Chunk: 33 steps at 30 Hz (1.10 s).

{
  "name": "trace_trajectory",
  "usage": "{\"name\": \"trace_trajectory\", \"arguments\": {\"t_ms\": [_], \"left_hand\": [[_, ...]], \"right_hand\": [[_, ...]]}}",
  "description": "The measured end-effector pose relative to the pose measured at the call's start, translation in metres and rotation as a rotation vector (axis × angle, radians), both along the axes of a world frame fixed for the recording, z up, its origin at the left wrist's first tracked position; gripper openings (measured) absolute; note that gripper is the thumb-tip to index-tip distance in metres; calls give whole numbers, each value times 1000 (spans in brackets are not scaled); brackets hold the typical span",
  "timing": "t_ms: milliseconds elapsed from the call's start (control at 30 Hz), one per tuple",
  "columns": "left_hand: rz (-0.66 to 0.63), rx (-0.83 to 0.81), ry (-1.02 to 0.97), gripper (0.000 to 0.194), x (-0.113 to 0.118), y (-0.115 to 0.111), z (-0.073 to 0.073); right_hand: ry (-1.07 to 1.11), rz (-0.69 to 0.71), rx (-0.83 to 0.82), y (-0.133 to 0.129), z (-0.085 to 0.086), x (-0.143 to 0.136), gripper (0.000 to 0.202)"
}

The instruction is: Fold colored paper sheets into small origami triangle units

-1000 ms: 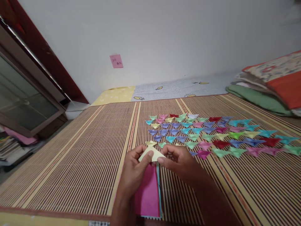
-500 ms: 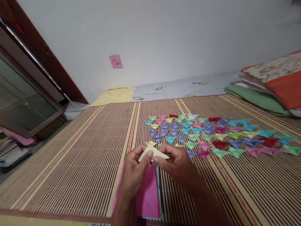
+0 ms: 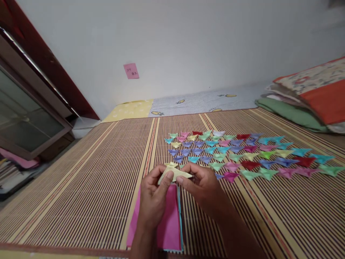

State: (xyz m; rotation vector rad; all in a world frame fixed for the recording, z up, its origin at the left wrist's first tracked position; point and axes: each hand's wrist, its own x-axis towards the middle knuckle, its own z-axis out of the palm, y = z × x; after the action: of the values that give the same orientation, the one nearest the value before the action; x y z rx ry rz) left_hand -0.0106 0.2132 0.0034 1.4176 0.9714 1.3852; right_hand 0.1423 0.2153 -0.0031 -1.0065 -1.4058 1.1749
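Note:
Between my two hands is a folded piece of pale yellow paper [image 3: 172, 174], held above the striped mat. My left hand [image 3: 153, 192] pinches its left end, thumb on the near face. At the other end, my right hand [image 3: 202, 183] grips the narrow right tip between thumb and fingers. Below my hands lies a stack of coloured paper [image 3: 169, 219], pink on top with red and blue edges showing. Beyond and to the right, several rows of small folded paper shapes [image 3: 219, 157] in many colours rest on the mat; my hands hide part of the nearest row.
The striped mat [image 3: 88, 187] covers the bed. Folded cloths and a pillow [image 3: 318, 104] are piled at the far right. A pink note [image 3: 131, 71] is stuck on the wall. At the left stands a glass-fronted cabinet [image 3: 27, 118].
The right part of the yellow paper has become narrower, folded down under my right fingers. Both hands stay nearly in place, and the view has shifted slightly.

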Motion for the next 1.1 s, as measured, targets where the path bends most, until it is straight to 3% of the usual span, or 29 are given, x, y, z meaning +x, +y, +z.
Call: {"name": "trace_trajectory", "arguments": {"t_ms": [300, 667, 833, 967, 1100], "left_hand": [[-78, -105, -144, 19, -2, 3, -9], [-41, -157, -235, 17, 2, 4, -14], [-47, -164, -201, 23, 0, 5, -12], [-45, -156, -196, 22, 2, 3, -10], [-42, -158, -211, 20, 7, 3, -12]], "right_hand": [[-33, 10, 18, -2, 3, 7, 26], [40, -12, -33, 0, 2, 17, 18], [-57, 6, -36, 3, 1, 29, 22], [-80, 99, -69, 4, 1, 18, 22], [-42, 27, -41, 3, -2, -2, 23]]}}
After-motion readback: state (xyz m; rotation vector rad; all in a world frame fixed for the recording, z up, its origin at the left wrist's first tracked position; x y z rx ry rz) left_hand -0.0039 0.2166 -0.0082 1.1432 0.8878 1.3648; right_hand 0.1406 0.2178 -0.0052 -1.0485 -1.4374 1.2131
